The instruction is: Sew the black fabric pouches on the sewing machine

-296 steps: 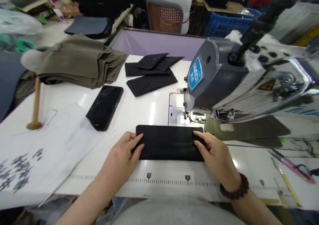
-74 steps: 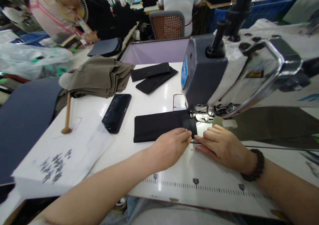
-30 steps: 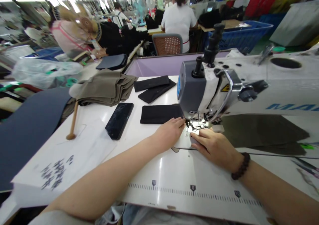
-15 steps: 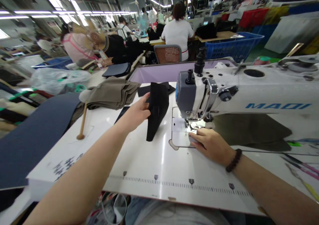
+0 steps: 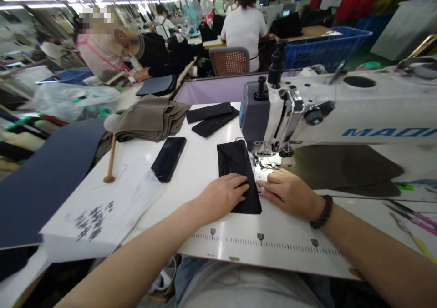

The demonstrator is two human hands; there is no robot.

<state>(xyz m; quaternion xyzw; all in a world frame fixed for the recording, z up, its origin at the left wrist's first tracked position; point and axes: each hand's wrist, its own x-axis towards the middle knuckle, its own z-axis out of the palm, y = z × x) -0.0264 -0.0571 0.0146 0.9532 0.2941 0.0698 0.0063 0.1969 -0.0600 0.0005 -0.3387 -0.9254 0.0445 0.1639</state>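
In the head view, a folded black cloth [image 5: 235, 153] lies on the white bench [image 5: 198, 167], between the head of the sewing machine [image 5: 254, 114] and the front edge. The left hand [image 5: 221, 195] rests flat on it; its grip is loose, fingers out, pushing down but not pinching. The right hand [image 5: 290, 194] is just past the cloth's right side, fingers bent near the metal plate [image 5: 260, 176]. I can't tell if its grip has hold of anything. The cloth has a small box mark [image 5: 227, 169], so some sewing looks done, but I can't tell which sides are finished. Two more black pieces [image 5: 209, 112] lie near the back edge; whether they are done or waiting, I can't tell.
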